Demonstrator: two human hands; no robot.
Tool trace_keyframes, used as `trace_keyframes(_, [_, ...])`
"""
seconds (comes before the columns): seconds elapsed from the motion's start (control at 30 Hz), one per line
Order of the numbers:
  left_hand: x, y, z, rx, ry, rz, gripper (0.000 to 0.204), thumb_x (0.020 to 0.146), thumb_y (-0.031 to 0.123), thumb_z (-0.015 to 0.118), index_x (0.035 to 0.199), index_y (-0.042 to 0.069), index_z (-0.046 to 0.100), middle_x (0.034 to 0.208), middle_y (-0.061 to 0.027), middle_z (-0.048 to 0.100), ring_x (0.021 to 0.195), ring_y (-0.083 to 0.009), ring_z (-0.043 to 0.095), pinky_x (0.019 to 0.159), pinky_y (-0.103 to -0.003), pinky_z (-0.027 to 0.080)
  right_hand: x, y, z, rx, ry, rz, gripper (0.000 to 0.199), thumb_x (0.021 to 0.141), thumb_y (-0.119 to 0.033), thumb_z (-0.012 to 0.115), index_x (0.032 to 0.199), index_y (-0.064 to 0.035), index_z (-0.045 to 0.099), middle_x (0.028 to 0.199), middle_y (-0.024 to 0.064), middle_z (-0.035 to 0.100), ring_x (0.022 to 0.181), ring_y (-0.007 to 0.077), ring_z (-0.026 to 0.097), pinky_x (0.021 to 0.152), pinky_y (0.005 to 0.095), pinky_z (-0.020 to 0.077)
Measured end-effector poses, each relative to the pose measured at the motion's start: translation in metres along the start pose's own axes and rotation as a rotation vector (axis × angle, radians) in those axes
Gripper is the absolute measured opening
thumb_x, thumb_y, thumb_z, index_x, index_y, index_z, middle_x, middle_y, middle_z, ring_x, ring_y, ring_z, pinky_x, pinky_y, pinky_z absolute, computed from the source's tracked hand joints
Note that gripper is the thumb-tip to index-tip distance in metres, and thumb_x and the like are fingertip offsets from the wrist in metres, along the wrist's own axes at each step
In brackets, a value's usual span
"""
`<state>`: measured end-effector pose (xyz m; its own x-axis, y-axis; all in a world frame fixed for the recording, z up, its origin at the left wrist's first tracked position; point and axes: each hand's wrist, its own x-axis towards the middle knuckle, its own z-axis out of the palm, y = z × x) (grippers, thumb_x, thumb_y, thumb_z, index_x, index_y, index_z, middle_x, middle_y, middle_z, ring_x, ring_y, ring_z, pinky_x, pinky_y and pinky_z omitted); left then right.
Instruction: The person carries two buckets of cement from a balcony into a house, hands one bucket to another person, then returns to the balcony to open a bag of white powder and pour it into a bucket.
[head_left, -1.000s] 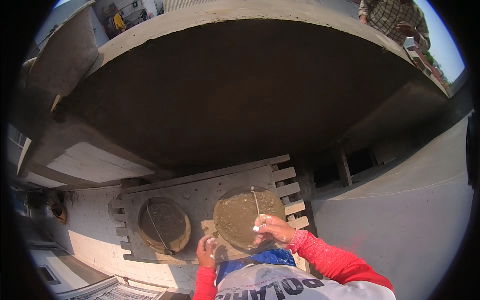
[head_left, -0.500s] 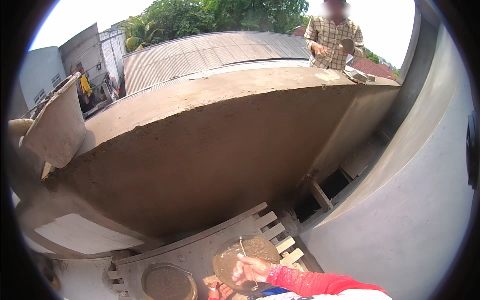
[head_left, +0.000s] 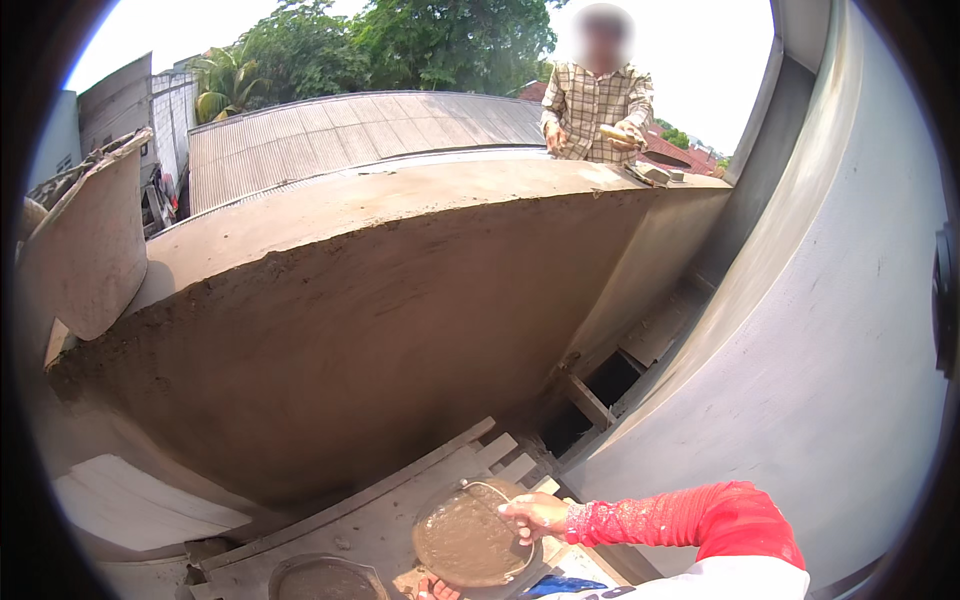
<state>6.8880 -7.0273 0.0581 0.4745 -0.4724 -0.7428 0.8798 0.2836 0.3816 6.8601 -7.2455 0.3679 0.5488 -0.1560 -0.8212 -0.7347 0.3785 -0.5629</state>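
Note:
A round bucket of wet grey-brown mortar [head_left: 460,545] stands on the planks near the lower middle. Its thin wire handle [head_left: 500,489] arches up on the right, and my right hand [head_left: 537,514], in a red sleeve, is closed around it. Low at the picture's edge, my left hand [head_left: 437,589] shows only in part beside the bucket's near rim. Its fingers look apart, with nothing seen in them. Left of it is a second bucket of mortar [head_left: 328,580], cut off by the lower edge.
Ahead rises a plastered wall [head_left: 380,330] with a wide ledge. A tilted pale tub [head_left: 95,250] rests at its left end. Behind the ledge a person in a checked shirt [head_left: 600,110] holds a flat tool. Wooden slats [head_left: 505,455] border a dark gap [head_left: 590,400] beside the smooth right wall.
My right hand has moved from above the bucket to its handle and closed on it. The handle has swung toward the right. My view has turned right, and the other person's hands have shifted.

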Motion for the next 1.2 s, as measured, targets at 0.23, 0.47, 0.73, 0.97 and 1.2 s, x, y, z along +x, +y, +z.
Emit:
trace_keyframes(0.23, [0.004,-0.015,-0.02,-0.004,0.035,0.065,0.044,0.093,0.043,0.043,0.115,0.005,0.046,0.113,-0.0192,0.057,0.096,-0.0331,0.06,0.079,-0.045,0.05,0.004,0.005,0.001,-0.085,-0.081,0.085,0.023,0.088,-0.024,0.063,0.081,-0.0081,0.048,0.063,-0.0007,0.039,0.056,0.0121,0.044,0.063,0.0335,0.0491])
trace_keyframes(0.47, [-0.018,-0.047,-0.055,-0.042,0.04,0.147,0.045,0.093,0.043,0.043,0.116,0.005,0.046,0.113,-0.0188,0.057,0.097,-0.0326,0.059,0.079,-0.045,0.05,-0.005,-0.011,0.042,-0.323,0.106,0.111,0.021,0.08,-0.019,0.065,0.087,-0.0033,0.053,0.064,0.001,0.042,0.055,0.0139,0.049,0.055,0.0332,0.0508])
trace_keyframes(0.73, [-0.052,-0.002,0.053,-0.552,-0.518,-0.257,0.058,0.092,0.047,0.042,0.126,-0.001,0.043,0.129,-0.0163,0.049,0.118,-0.0267,0.048,0.101,-0.04,0.038,-0.098,-0.068,0.03,-0.554,0.13,0.023,0.02,0.082,-0.021,0.062,0.089,-0.0023,0.061,0.071,0.0028,0.054,0.059,0.0104,0.051,0.055,0.0265,0.0463])
trace_keyframes(0.97, [-0.1,0.005,0.164,-0.221,-0.73,-0.042,0.06,0.092,0.049,0.04,0.129,0.003,0.041,0.131,-0.0146,0.047,0.12,-0.0269,0.046,0.102,-0.041,0.037,-0.212,-0.115,0.036,-0.801,0.223,-0.161,0.032,0.084,-0.015,0.06,0.111,-0.0018,0.048,0.079,0.0053,0.058,0.059,0.0091,0.051,0.053,0.0253,0.0445])
trace_keyframes(1.2, [-0.159,0.053,0.324,-0.066,-0.971,0.461,0.061,0.091,0.052,0.039,0.132,0.007,0.038,0.133,-0.013,0.046,0.123,-0.0272,0.044,0.103,-0.043,0.036,-0.326,-0.165,0.013,-0.531,0.396,-0.691,0.035,0.086,-0.012,0.058,0.115,-0.0016,0.043,0.076,0.008,0.059,0.058,0.0094,0.053,0.054,0.026,0.0487])
